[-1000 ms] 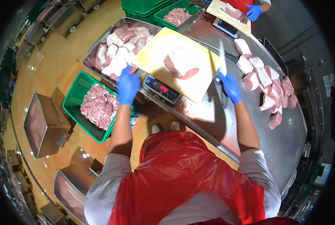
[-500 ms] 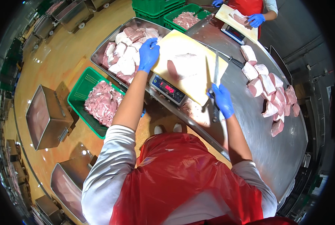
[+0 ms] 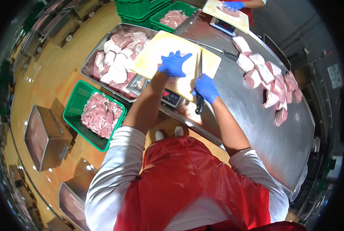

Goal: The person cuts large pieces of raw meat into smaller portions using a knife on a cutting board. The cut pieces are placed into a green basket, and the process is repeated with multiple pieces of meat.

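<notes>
Glossy steel table (image 3: 256, 127) — matt plastic board (image 3: 152, 57)

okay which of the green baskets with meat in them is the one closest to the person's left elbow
The green basket on the floor, left of the steel tray, heaped with pink meat. The other one sits farther off, beyond the cutting board.

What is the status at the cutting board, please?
Left hand flat on meat piece on cutting board. Right hand grips knife, blade beside it. Nothing in the way.
</notes>
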